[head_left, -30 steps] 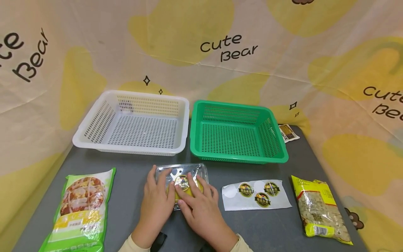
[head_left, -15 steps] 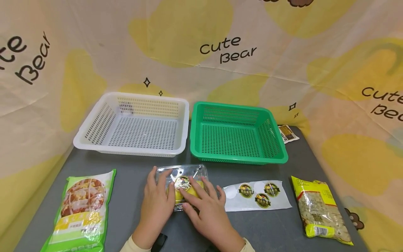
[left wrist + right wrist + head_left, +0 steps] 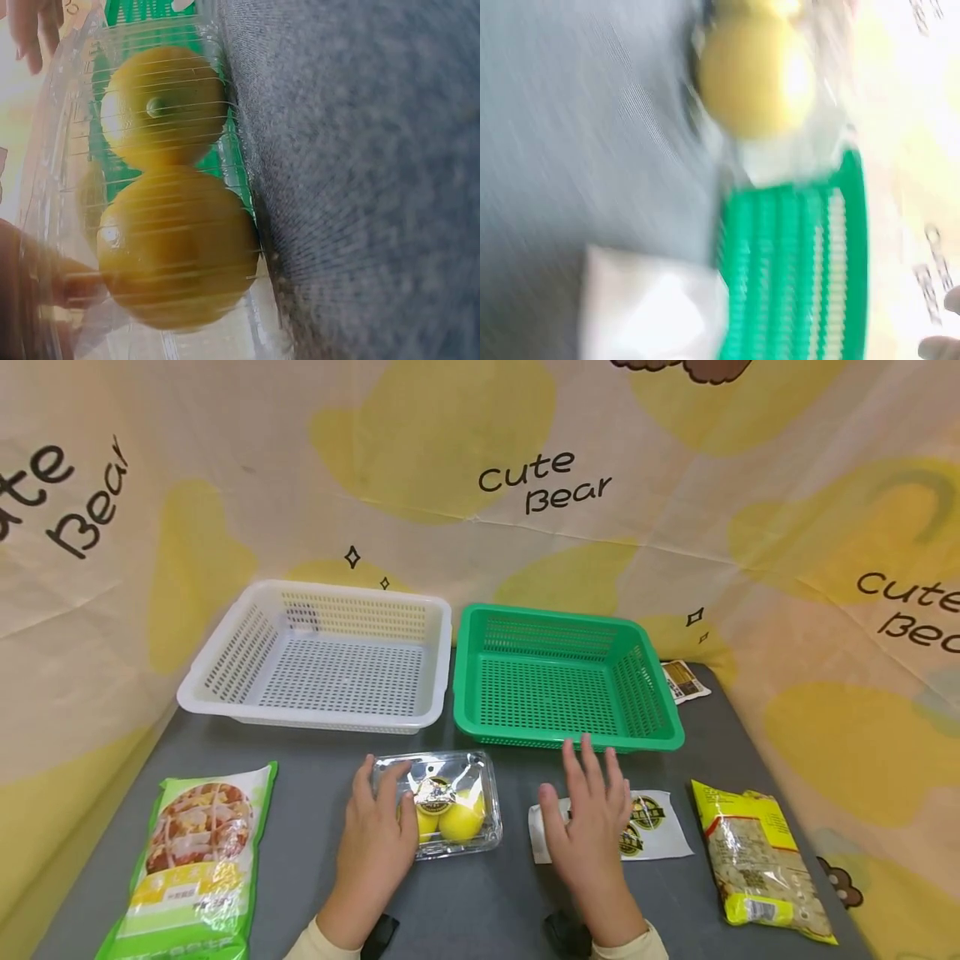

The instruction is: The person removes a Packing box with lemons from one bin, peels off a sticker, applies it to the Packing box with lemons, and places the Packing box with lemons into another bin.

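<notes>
A clear plastic clamshell box [image 3: 491, 777] lies in front of the baskets with yellow fruits [image 3: 461, 818] inside, which look like lemons in the left wrist view. A round black-and-gold sticker [image 3: 435, 795] is on its lid. My left hand [image 3: 375, 843] rests on the left part of the box, fingers spread and lightly bent on the lid. To the right, my right hand [image 3: 596, 835] is over a white sticker sheet [image 3: 663, 839], fingers extended, holding nothing. That hand covers part of the sheet's round stickers; whether it touches the sheet I cannot tell.
Behind the box stand a white basket [image 3: 315, 718] and a green basket [image 3: 562, 739] side by side. A green-and-white food bag [image 3: 195, 852] lies at left, a yellow bag [image 3: 765, 860] at right. A small packet [image 3: 684, 681] sits beside the green basket.
My right hand has lifted off the box lid and moved right, over the sticker sheet. The fruits and lid sticker are now more exposed. My left hand has stayed on the box.
</notes>
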The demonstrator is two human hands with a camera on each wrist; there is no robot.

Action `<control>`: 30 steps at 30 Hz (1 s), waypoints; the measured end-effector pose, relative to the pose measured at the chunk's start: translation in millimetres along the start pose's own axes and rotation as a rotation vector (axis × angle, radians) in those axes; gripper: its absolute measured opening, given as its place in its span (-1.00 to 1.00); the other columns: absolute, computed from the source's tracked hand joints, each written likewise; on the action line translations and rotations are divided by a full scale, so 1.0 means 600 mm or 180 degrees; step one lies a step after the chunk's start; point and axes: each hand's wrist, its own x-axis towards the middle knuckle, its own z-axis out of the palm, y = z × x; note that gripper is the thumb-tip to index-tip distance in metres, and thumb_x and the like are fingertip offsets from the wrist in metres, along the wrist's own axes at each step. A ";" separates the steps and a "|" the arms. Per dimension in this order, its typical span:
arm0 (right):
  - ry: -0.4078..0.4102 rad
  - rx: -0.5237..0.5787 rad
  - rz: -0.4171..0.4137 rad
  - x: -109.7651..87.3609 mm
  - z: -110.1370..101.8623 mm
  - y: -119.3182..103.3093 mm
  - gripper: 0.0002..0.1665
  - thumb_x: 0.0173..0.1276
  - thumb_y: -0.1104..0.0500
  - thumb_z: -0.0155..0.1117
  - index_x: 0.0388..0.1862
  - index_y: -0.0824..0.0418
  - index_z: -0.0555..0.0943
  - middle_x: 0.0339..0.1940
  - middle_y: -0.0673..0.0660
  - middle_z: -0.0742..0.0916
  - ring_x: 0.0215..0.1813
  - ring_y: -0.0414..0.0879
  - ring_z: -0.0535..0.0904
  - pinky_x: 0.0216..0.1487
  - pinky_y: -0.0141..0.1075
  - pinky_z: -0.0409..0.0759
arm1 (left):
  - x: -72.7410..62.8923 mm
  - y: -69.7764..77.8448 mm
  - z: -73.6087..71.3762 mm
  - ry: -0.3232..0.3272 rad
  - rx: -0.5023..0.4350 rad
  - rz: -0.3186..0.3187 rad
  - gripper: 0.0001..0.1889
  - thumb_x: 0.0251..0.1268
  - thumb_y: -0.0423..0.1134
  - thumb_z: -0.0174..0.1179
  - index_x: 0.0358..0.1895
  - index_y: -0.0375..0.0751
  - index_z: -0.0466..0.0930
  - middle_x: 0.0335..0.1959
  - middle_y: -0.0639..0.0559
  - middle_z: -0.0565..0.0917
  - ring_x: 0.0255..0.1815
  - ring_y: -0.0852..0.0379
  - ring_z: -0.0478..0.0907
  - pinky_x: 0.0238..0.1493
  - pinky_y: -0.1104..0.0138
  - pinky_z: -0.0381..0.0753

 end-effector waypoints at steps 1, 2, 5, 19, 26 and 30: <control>0.0128 0.0038 0.0023 0.009 -0.008 0.009 -0.26 0.61 0.00 0.17 0.67 0.17 0.33 0.71 0.25 0.26 0.70 0.35 -0.11 0.43 0.51 -0.23 | 0.000 0.000 0.000 0.0001 -0.0007 0.0008 -0.59 0.57 -0.32 0.12 0.41 -0.15 0.52 0.59 -0.45 0.17 0.25 -0.62 0.46 -0.14 -0.39 0.59; 0.0226 0.0065 0.0055 0.019 -0.017 0.018 -0.27 0.62 0.00 0.15 0.67 0.18 0.32 0.72 0.26 0.26 0.71 0.34 -0.13 0.42 0.51 -0.25 | 0.001 0.001 0.000 0.0001 -0.0008 0.0015 -0.59 0.57 -0.32 0.12 0.41 -0.15 0.52 0.59 -0.45 0.17 0.24 -0.62 0.47 -0.15 -0.38 0.59; 0.0356 0.0058 0.0201 0.050 -0.043 0.047 -0.26 0.68 -0.05 0.06 0.70 0.18 0.26 0.75 0.23 0.18 0.72 0.30 -0.23 0.45 0.46 -0.31 | 0.001 0.001 0.000 -0.0001 0.0000 0.0017 -0.59 0.58 -0.33 0.10 0.41 -0.15 0.53 0.58 -0.45 0.17 0.23 -0.61 0.48 -0.17 -0.36 0.60; 0.0130 -0.0255 0.0835 0.212 -0.109 0.180 -0.13 0.72 -0.24 -0.15 0.78 0.17 0.01 0.77 0.26 0.06 0.71 0.33 -0.29 0.48 0.44 -0.29 | -0.001 -0.001 0.003 0.0039 0.0064 0.0083 -0.60 0.61 -0.42 0.03 0.40 -0.19 0.51 0.58 -0.47 0.17 0.22 -0.60 0.49 -0.20 -0.30 0.63; -0.0673 -0.0624 0.1089 0.256 -0.075 0.226 0.06 0.67 -0.42 -0.31 0.78 0.24 -0.21 0.76 0.37 -0.17 0.66 0.54 -0.34 0.38 0.62 -0.14 | 0.000 0.000 0.001 -0.0044 0.0047 -0.0011 -0.58 0.60 -0.43 0.01 0.41 -0.13 0.52 0.60 -0.43 0.17 0.24 -0.57 0.49 -0.28 -0.22 0.63; -0.1012 -0.0806 0.1163 0.267 -0.064 0.230 0.12 0.63 -0.50 -0.39 0.77 0.21 -0.33 0.76 0.34 -0.27 0.64 0.60 -0.36 0.35 0.65 -0.07 | 0.004 -0.004 -0.005 -0.0151 -0.0111 -0.0066 -0.58 0.61 -0.39 0.03 0.43 -0.11 0.53 0.63 -0.41 0.14 0.32 -0.61 0.42 -0.13 -0.33 0.61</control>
